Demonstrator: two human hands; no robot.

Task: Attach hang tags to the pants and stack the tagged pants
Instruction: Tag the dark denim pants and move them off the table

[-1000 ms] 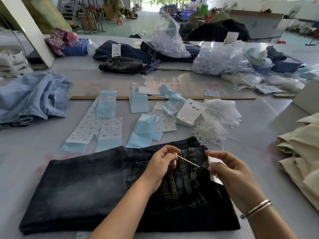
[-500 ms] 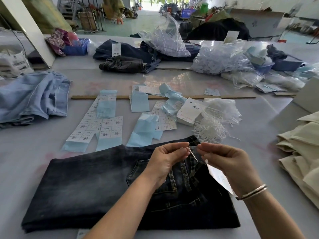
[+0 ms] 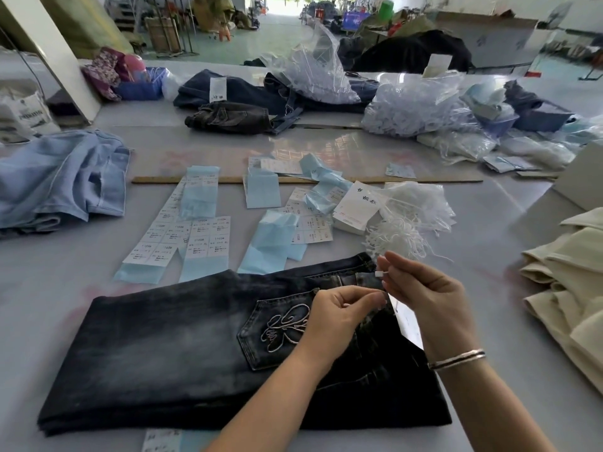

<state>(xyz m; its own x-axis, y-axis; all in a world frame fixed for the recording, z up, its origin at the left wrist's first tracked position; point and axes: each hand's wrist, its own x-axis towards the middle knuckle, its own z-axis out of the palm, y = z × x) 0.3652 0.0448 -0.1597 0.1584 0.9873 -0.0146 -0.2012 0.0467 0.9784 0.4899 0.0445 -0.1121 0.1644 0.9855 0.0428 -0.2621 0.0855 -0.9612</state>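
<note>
Dark denim pants (image 3: 195,347) lie folded flat on the grey table (image 3: 65,275) just before the worker, waistband to the right, apparently so the belt loops sit within reach. Left hand (image 3: 339,316) pinches at the waistband; right hand (image 3: 424,288) pinches a white fastener end (image 3: 379,274), with the hang tag (image 3: 408,321) dangling beneath it. Tagging appears unfinished. Clear plastic bags (image 3: 414,109) beyond hold white fastener strings; a blue bin (image 3: 140,89) stands far left, contents unclear.
</note>
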